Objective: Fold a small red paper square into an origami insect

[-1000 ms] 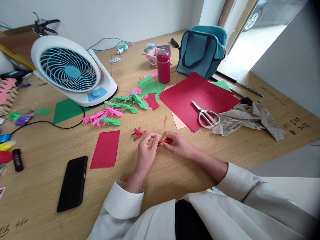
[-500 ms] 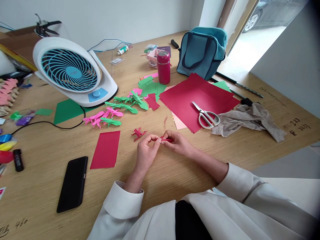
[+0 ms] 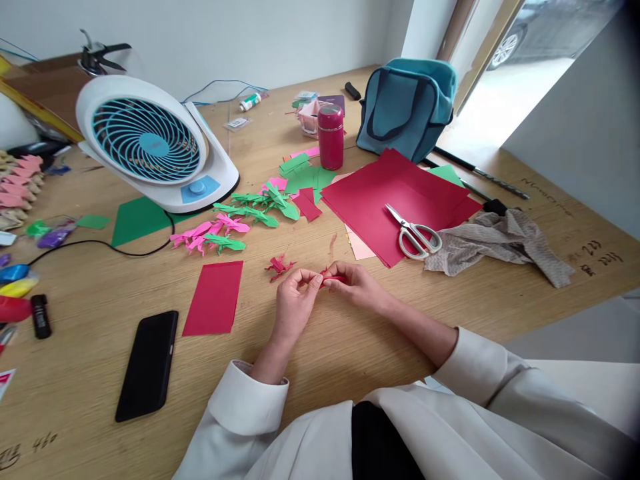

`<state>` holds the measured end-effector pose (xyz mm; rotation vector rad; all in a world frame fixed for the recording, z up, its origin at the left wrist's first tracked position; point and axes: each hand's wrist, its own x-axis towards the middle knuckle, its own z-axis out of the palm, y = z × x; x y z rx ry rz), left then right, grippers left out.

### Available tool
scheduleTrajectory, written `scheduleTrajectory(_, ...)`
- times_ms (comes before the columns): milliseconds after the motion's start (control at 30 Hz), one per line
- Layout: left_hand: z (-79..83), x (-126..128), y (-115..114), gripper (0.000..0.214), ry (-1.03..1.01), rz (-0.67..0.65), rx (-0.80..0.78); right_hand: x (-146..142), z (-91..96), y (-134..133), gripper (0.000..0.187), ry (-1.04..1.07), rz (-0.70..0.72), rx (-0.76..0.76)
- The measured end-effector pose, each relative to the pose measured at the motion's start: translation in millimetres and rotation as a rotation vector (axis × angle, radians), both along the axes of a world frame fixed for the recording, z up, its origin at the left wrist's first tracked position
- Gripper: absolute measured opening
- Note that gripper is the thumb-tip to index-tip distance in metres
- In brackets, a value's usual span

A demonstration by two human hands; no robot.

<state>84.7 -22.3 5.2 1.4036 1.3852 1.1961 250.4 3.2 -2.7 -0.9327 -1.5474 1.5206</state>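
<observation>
Between my fingertips is a small folded piece of red paper (image 3: 334, 278), mostly covered by the fingers. My left hand (image 3: 295, 297) pinches its left end with thumb and forefinger. Its right part is gripped by my right hand (image 3: 357, 285), whose fingers curl over it. Just beyond my left hand a red folded paper figure (image 3: 279, 267) with thin legs lies on the table. Left of that rests a stack of red paper rectangles (image 3: 213, 298). Several green paper figures (image 3: 257, 215) and pink paper figures (image 3: 207, 232) lie farther back.
White scissors (image 3: 417, 237) lie on large red sheets (image 3: 385, 190), beside a crumpled grey cloth (image 3: 500, 247). A fan (image 3: 155, 143) stands at the back left, a red flask (image 3: 331, 143) and blue bag (image 3: 400, 110) behind. A black phone (image 3: 147, 365) lies front left.
Both hands stay nearly in place, with small finger movements on the folded red paper. A pointed bit of it now sticks up between the fingers. The whole view has shifted slightly.
</observation>
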Motion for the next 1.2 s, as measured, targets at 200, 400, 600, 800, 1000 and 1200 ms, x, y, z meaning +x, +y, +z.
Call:
scheduleTrajectory(200,-2.9,-2.0,2.5,0.034,-0.203,-0.002,-0.059,-1.1,5.8,3.5,0.043,0.212,-0.082,-0.224)
scheduleTrajectory(400,-0.1,6.6,-0.5,0.027,-0.244,-0.057,-0.067,-3.9,6.5,1.6,0.042,0.392,-0.189,-0.342)
scheduleTrajectory(600,-3.5,12.2,-0.8,0.029,-0.258,0.017,-0.047,-8.7,3.3,-2.9,0.039,0.351,-0.175,-0.254)
scheduleTrajectory(800,-4.6,7.5,-0.1,0.027,-0.272,0.012,-0.058,-9.4,4.1,-3.5,0.038,0.374,-0.15,-0.305)
scheduleTrajectory(1000,1.2,5.4,-0.7,0.024,-0.266,0.028,-0.024,-10.1,4.2,-2.0,0.037,0.408,-0.102,-0.36)
scheduleTrajectory(1200,5.2,7.5,-0.3,0.024,-0.356,0.055,-0.064,-9.5,3.1,-2.1,0.035,0.39,-0.07,-0.34)
